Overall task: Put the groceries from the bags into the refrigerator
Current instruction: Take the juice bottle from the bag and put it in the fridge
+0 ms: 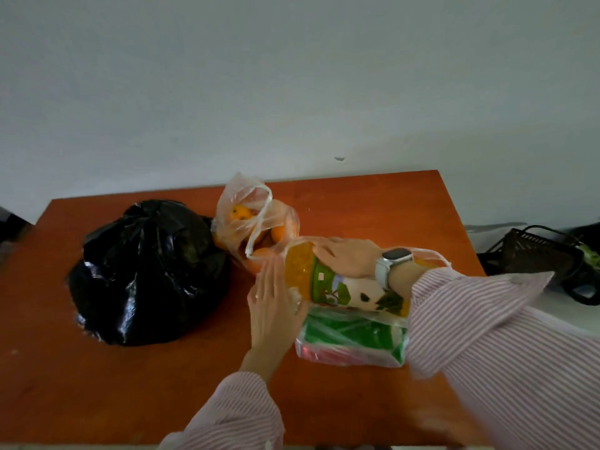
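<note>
- Carton (328, 280): yellow, green and white, lying tilted in the mouth of a clear bag (354, 339) on the right half of the table (162, 384). Its long axis runs from the upper left down to the lower right, yellow end pointing toward the bag of oranges (256, 222).
- Right hand (344, 258): laid over the carton's upper side, fingers curved round it; wrist carries a watch (393, 261). How tight the hold is cannot be told.
- Left hand (276, 306): fingers straight and spread flat against the carton's left side and the bag edge, not closed on anything.
- Green packets (350, 332): under the carton inside the clear bag, with something red below; blurred by plastic, contents unclear.
- Black bag (146, 274): knotted, bulging, left of the hands, contents hidden.
- Bag of oranges: clear, handles up, touching the black bag and just beside the carton.
- Open room: bare table near the front edge and at the far right corner; the wall (292, 92) stands directly behind.
- Black basket (539, 251): off the table to the right, partly cut off.
</note>
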